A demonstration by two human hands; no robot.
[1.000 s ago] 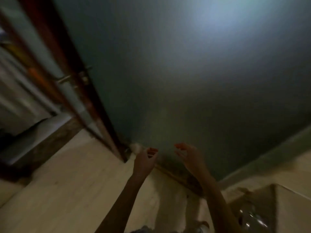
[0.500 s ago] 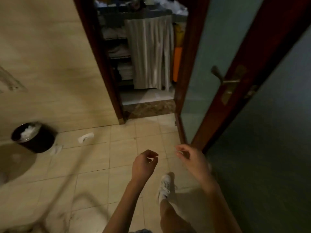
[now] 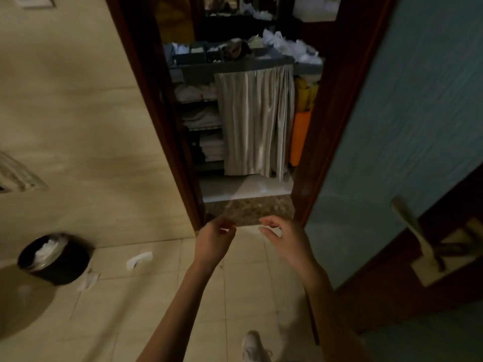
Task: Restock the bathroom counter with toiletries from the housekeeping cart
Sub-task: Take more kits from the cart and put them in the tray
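Observation:
Beyond the bathroom doorway stands the housekeeping cart (image 3: 235,66). Its grey top tray holds small toiletries and white bags. A beige curtain (image 3: 256,121) hangs over its front, and folded white towels (image 3: 201,116) lie on the shelves to the left of the curtain. A yellow and orange bag (image 3: 303,121) hangs on its right side. My left hand (image 3: 214,241) and my right hand (image 3: 286,240) are raised side by side in front of the doorway's threshold. Their fingers are loosely curled and hold nothing. The bathroom counter is out of view.
A black waste bin (image 3: 56,258) with white rubbish stands at the left on the tiled floor, with paper scraps (image 3: 138,259) beside it. The open door (image 3: 407,142), with a metal handle (image 3: 415,231), fills the right. A granite step (image 3: 251,210) crosses the dark wooden doorway. My white shoe (image 3: 254,346) is below.
The view has swung from the door and wall round to the doorway and has come closer to the cart. Both hands stay raised and hold nothing.

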